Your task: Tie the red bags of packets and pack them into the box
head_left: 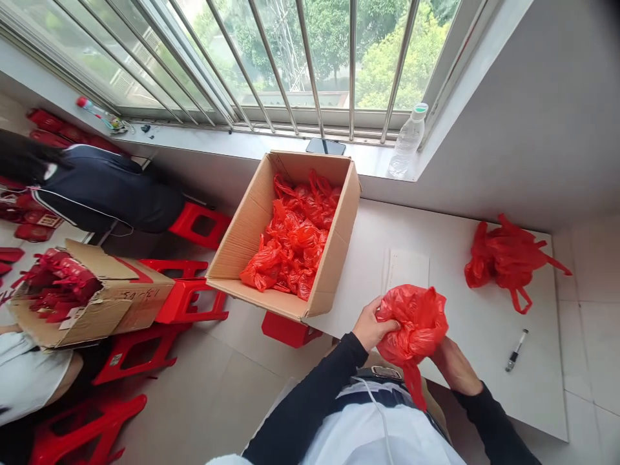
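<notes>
A bunched red plastic bag point(411, 323) is between my two hands, above the front edge of the white table. My left hand point(374, 326) grips its left side, with the thumb lying over the plastic. On the other side my right hand point(455, 363) holds the bag from below and behind, its fingers mostly hidden by the plastic. What is inside the bag cannot be seen. A cardboard box point(334, 271) to the left holds several knotted red plastic bags point(300, 239). More red plastic bags point(508, 255) lie in a loose heap at the table's right end.
On the white table point(450, 239) are a notepad point(409, 266) and a pen point(516, 351). A phone point(325, 146) and a plastic bottle point(408, 142) are on the windowsill. Left are red stools point(191, 300), another cardboard box point(126, 300) and two people.
</notes>
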`<state>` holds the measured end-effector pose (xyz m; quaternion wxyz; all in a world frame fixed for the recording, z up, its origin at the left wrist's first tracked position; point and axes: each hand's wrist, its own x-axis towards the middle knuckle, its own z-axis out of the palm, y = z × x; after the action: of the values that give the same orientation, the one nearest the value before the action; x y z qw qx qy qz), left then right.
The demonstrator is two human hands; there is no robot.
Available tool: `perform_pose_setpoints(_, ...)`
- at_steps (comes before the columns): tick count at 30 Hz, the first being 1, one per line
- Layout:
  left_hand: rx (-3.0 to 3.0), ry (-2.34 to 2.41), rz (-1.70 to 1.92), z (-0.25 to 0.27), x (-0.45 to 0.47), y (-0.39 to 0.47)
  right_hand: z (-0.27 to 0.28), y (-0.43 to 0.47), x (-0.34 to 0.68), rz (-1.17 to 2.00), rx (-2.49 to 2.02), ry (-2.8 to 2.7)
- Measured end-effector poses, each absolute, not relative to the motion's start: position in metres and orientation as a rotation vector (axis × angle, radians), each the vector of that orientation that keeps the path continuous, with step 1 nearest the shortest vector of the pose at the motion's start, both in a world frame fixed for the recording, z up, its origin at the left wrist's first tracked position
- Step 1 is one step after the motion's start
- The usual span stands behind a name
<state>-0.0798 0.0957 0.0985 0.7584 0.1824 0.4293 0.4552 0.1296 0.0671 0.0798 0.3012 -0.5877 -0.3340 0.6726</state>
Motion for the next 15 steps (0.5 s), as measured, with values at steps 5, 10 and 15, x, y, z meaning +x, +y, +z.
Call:
perform_pose_setpoints(5,0.418,0.940,1.117,0.176,-0.178,0.093,0.076,0.063,0.146,1.863,-1.495,-0.707)
perform_pose_setpoints(10,0.777,1.683,1.081,0.186,-0.300,0.106,0.057,0.054,0.149,1.796,-1.622,-0.709)
perform_pose_setpoints(15,0.940,2.267,0.765,0.152,-0.366,0.121,0.052,0.045,0.133,1.745,-1.709,-0.758)
